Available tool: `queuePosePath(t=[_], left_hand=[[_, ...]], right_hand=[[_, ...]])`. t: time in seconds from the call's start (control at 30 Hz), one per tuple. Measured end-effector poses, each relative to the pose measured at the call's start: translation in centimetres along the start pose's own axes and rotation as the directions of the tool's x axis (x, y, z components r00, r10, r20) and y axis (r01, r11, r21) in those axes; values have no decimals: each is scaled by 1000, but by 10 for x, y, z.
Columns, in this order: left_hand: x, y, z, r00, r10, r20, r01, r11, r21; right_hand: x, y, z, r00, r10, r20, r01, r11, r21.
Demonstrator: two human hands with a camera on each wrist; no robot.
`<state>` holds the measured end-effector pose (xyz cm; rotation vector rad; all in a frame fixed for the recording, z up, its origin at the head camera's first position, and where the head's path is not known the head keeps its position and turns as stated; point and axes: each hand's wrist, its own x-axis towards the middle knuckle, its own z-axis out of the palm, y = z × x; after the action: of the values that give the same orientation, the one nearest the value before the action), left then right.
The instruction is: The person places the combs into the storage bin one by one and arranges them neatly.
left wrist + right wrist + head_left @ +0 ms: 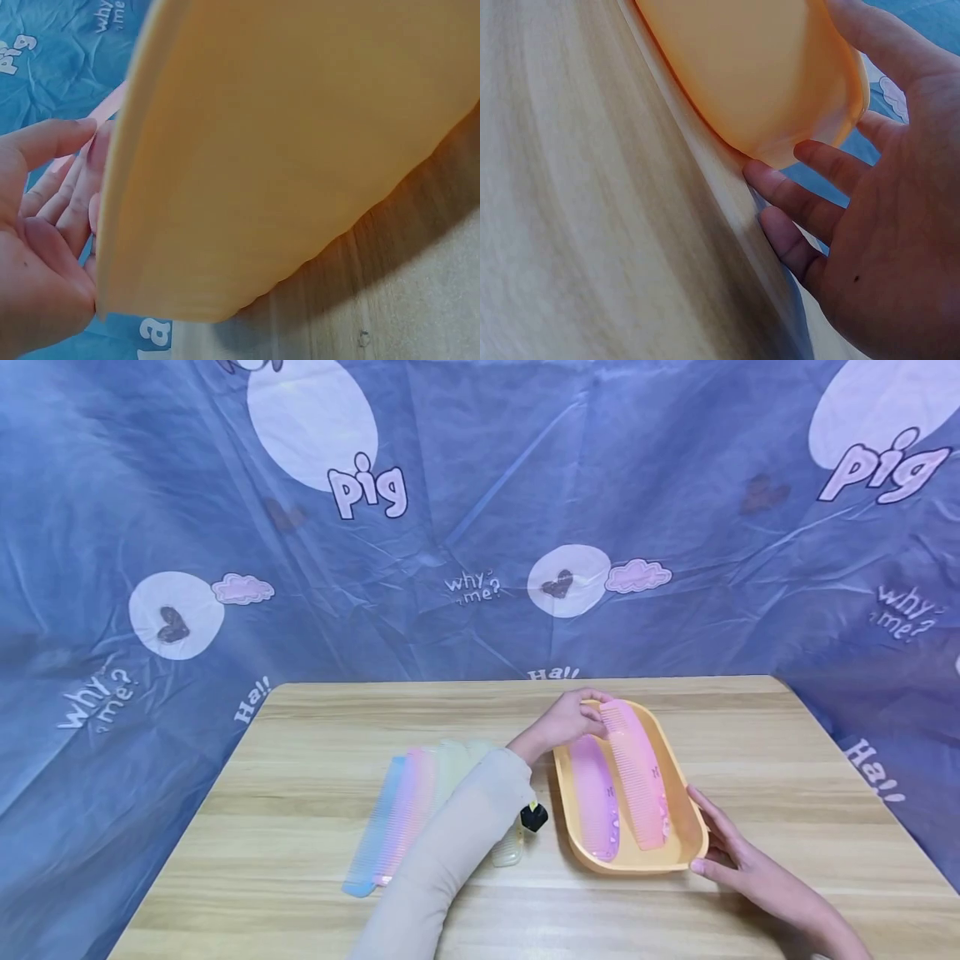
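My left hand (567,723) pinches the top end of a pink comb (636,774) over a yellow plastic tray (678,781). In the left wrist view, thumb and fingertips meet on a pink strip of the comb (109,103), and the tray's wall hides the rest of it. A purple-pink comb (594,802) lies inside the tray, left of the pink one. My right hand (738,852) grips the tray's near right corner. Seen from the right wrist, its thumb is at the rim and its fingers touch the outside of the wall.
Left of the tray lies a row of combs: a blue comb (377,827), a pink-purple comb (411,802) and pale greenish ones (453,760), partly covered by my left sleeve (457,835). A small black object (534,817) shows at that sleeve. Patterned blue cloth (480,527) hangs behind the wooden table (300,777).
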<state>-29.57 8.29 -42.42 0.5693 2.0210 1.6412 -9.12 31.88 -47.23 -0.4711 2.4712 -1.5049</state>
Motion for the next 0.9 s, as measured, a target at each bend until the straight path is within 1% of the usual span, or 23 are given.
queuePosePath(t=[0.1,0.2,0.27,0.4,0.47,0.63,0.7,0.8,0.9], left_hand=[[3,-1,3,1000,-7,-7,8,994,106],[6,-2,5,1000,-10,-6,11,976,216],[7,-2,6,1000,-4,-8,6,957,290],[10,0,6,1000,7,-19,1,913,407],[11,1,7,1000,0,-22,9,900,436],[14,0,10,999,-36,-28,45,881,471],[15,-1,11,999,-43,-34,54,868,493],[17,-1,12,998,-45,-40,59,851,522],[18,0,13,999,-42,-31,53,845,533]], right_hand=[[0,0,0,1000,-5,-2,5,1000,-8],[-1,0,1,1000,-9,-6,9,1000,-13],[-1,0,1,1000,-8,-11,8,1000,-16],[0,-1,1,1000,-8,-18,8,1000,-8],[0,-2,1,1000,-14,-19,14,1000,-3],[-2,-1,1,999,-27,-20,27,1000,-9],[-2,-1,1,1000,-23,-19,23,1000,-2],[-2,-1,2,1000,-12,-17,12,1000,6],[-1,-1,1,1000,-2,-15,2,1000,8]])
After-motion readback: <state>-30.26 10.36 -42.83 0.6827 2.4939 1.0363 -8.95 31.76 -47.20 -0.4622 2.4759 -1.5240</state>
